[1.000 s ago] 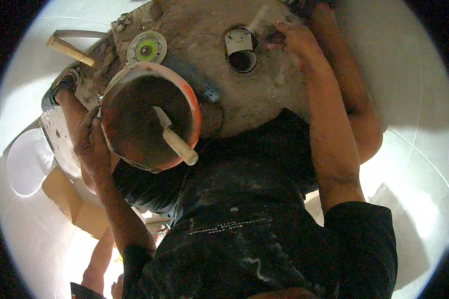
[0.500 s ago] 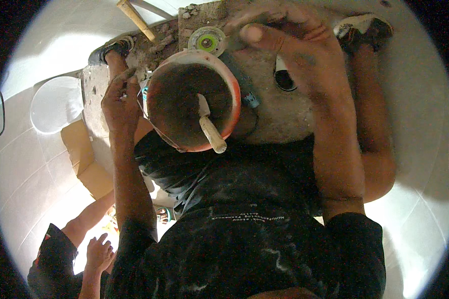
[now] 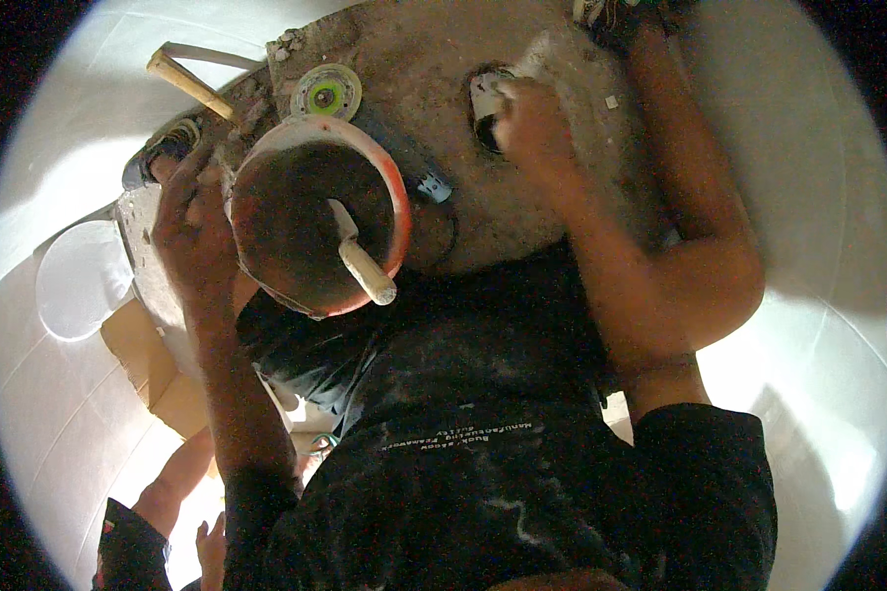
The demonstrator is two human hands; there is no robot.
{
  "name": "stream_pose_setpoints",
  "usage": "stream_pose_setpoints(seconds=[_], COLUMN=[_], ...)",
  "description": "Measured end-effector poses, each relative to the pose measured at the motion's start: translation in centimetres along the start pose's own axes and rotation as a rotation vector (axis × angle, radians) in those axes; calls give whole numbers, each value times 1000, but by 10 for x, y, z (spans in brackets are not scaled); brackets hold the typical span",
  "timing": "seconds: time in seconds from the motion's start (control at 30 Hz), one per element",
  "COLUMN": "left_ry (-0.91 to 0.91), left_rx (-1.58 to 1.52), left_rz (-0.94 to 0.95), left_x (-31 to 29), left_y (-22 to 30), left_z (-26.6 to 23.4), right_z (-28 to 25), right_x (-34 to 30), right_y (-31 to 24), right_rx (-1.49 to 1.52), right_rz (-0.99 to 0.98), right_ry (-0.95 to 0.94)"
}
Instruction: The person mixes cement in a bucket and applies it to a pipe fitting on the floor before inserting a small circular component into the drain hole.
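Observation:
An orange-rimmed bucket (image 3: 399,212) with a dark inside stands before me. A trowel (image 3: 367,271) rests in it, its wooden handle leaning over the near rim. My left hand (image 3: 195,231) is by the bucket's left side with fingers curled; what they hold, if anything, does not show. My right hand (image 3: 534,128) is down at a round opening (image 3: 485,103) in the floor, which has a pale rim piece and a dark inside. Its fingers are drawn together and slightly blurred, hiding whatever is in them.
An angle grinder with a green-centred disc (image 3: 325,96) lies behind the bucket. A wooden-handled hammer (image 3: 192,87) leans at the far left. A translucent round lid (image 3: 84,281) and cardboard (image 3: 143,350) are at left. Another person's arm (image 3: 177,483) shows lower left.
My right hand has swung from high in front down to the floor opening. The view has shifted, so the bucket and grinder appear farther left. The trowel stays in the bucket.

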State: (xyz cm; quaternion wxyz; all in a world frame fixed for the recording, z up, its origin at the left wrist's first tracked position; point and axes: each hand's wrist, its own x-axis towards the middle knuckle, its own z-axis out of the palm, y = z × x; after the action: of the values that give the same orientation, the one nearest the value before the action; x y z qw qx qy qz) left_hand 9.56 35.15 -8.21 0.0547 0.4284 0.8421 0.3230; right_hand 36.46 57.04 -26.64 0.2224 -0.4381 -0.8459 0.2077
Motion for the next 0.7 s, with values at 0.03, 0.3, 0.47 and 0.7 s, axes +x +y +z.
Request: stream_pose_setpoints(seconds=[0.03,0.3,0.47,0.7], left_ry=[-39,-906,-637,-1166], left_rx=[53,206,521,596], left_rz=[80,483,547,606], left_x=[2,2,-46,-33], left_y=[7,82,75,100], left_z=[16,214,329,307], right_z=[0,-21,-46,-54], right_x=[-2,3,-8,-21], right_y=[32,108,100,75], right_rx=[-93,-229,-182,-99], right_rz=[27,142,126,170], right_ry=[-55,-246,-206,-271])
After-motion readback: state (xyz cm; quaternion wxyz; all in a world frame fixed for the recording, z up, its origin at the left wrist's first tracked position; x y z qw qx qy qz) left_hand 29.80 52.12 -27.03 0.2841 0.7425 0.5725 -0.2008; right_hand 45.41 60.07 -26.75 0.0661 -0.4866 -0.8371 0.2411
